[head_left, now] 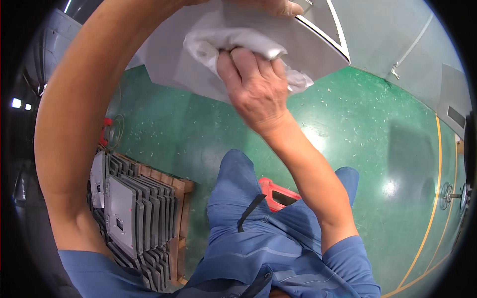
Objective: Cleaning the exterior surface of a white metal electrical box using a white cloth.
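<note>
A flat light-grey panel (166, 62) with angled corners is held up in front of me, tilted, above the floor. On its face my right hand (256, 84) presses a bunched white cloth (233, 39), fingers curled into the folds. My left arm arches over from the left, and my left hand (273, 6) grips the panel near its far edge. Most of that hand is cut off by the picture's upper rim; only some of it shows. A white-edged frame with an opening (338, 37) borders the panel's right side.
Grey moulded panels (121, 213) stand stacked in rows on a wooden pallet (181, 198) at the lower left. A red plastic stool (278, 191) is between my legs. Yellow lines (432, 213) mark the green floor on the right, near a handwheel (445, 196). Grey walling rises at the far right.
</note>
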Demonstrator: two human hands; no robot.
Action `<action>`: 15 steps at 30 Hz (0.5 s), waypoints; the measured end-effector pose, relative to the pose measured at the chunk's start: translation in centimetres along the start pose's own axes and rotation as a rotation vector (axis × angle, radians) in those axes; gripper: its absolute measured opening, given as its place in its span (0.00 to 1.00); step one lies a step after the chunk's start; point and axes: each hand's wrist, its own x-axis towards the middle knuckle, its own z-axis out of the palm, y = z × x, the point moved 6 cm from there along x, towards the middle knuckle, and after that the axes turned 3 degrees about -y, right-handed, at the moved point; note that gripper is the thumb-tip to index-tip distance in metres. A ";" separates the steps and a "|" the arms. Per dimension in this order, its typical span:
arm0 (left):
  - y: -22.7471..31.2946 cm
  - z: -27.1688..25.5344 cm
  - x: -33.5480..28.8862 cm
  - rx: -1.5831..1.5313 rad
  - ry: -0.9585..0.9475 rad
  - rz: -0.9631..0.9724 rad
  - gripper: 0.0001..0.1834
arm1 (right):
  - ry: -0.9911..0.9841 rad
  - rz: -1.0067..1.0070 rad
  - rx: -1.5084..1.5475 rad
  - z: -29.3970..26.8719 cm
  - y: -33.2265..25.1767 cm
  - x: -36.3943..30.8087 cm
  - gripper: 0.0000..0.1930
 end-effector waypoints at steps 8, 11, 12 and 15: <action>0.6 2.2 0.3 0.067 -0.147 -0.142 0.22 | -0.760 -0.151 -0.002 10.6 -5.0 -13.4 0.11; -1.0 1.7 -1.0 0.057 -0.121 -0.179 0.21 | -1.104 -0.003 0.124 13.1 -6.8 -15.6 0.09; -1.6 1.3 0.0 0.027 -0.098 -0.083 0.22 | -1.172 0.130 0.198 13.6 -4.8 -18.6 0.08; -3.4 0.4 -0.6 -0.043 -0.077 -0.073 0.22 | -1.466 0.764 0.460 10.4 -0.7 -23.1 0.13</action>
